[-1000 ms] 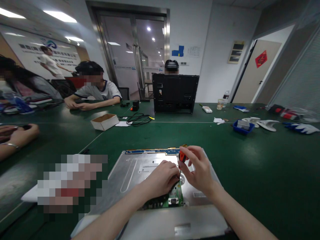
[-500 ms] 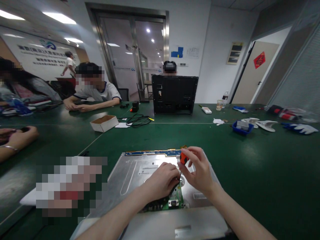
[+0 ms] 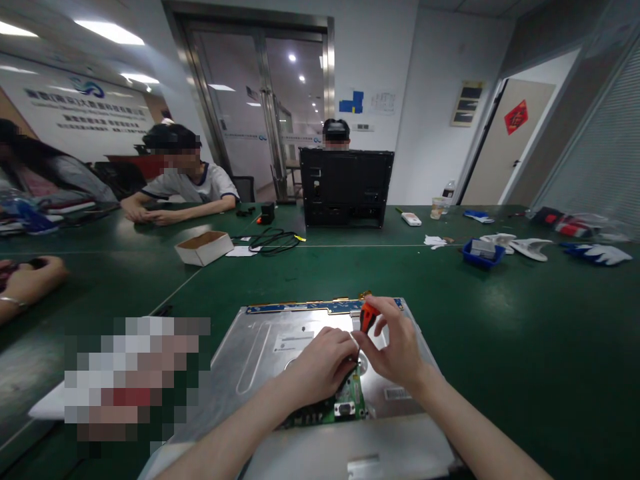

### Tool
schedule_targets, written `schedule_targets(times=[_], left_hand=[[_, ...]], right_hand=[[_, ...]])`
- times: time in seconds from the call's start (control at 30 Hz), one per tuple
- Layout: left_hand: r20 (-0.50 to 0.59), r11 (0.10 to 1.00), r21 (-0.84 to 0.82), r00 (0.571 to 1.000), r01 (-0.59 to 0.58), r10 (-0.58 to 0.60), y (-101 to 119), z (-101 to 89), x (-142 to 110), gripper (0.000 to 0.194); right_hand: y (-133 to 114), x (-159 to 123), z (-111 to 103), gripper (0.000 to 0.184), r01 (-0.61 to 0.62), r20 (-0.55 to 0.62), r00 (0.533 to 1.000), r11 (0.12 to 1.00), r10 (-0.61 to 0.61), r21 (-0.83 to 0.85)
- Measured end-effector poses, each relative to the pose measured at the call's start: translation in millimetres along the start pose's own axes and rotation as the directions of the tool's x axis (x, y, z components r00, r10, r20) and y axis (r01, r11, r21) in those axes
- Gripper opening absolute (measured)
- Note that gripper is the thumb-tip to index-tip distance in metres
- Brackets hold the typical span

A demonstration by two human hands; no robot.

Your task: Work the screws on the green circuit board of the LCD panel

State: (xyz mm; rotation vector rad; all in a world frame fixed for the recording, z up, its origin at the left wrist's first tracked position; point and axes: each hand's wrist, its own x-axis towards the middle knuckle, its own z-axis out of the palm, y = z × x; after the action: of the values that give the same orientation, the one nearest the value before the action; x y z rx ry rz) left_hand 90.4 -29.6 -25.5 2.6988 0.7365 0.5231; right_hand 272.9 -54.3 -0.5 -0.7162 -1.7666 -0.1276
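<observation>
A screwdriver (image 3: 369, 317) with an orange and black handle stands nearly upright in my right hand (image 3: 397, 347), its handle between thumb and fingers. Its thin shaft points down to the upper end of a green circuit board (image 3: 356, 393). My left hand (image 3: 327, 360) is closed, fingers curled down beside the shaft's tip; what they pinch, if anything, is hidden. Both hands are over the metal back of a display panel (image 3: 250, 367) lying on the table. My left hand covers part of the board. A blue circuit strip (image 3: 300, 308) runs along the panel's far edge.
Across the green table (image 3: 350, 270) stand a black monitor housing (image 3: 345, 187), an open cardboard box (image 3: 205, 250) and coiled black cables (image 3: 275, 241). A blue tray (image 3: 483, 257) and gloves (image 3: 597, 255) lie right. Several people sit around; another person's hands (image 3: 33, 283) are at left.
The view has shifted slightly. In my right hand the screwdriver handle has turned, and the fingers around it have changed position. My left hand stays at the same place on the board.
</observation>
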Motion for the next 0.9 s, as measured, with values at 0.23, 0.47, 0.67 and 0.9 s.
schedule_targets(times=[0.23,0.47,0.67,0.9], left_hand=[[-0.015,1.000,0.013,1.000,-0.020,0.020,-1.6,1.8,0.8,0.016],[-0.004,1.000,0.002,1.000,0.000,0.000,2.8,-2.5,2.1,0.016],[0.006,1.000,-0.007,1.000,0.028,-0.028,4.2,-3.5,3.1,0.012],[0.016,0.999,-0.022,0.999,0.030,-0.030,3.8,-3.8,4.0,0.015]], right_hand=[[2.4,0.5,0.8,0.051,0.009,0.004,1.000,0.996,-0.009,-0.089],[-0.9,0.5,-0.2,0.052,-0.021,0.034,0.999,0.998,0.023,-0.060],[1.5,0.8,-0.5,0.047,-0.027,-0.008,1.000,0.998,0.027,-0.050],[0.8,4.3,-2.0,0.038,-0.031,-0.006,1.000,0.998,0.031,-0.061]])
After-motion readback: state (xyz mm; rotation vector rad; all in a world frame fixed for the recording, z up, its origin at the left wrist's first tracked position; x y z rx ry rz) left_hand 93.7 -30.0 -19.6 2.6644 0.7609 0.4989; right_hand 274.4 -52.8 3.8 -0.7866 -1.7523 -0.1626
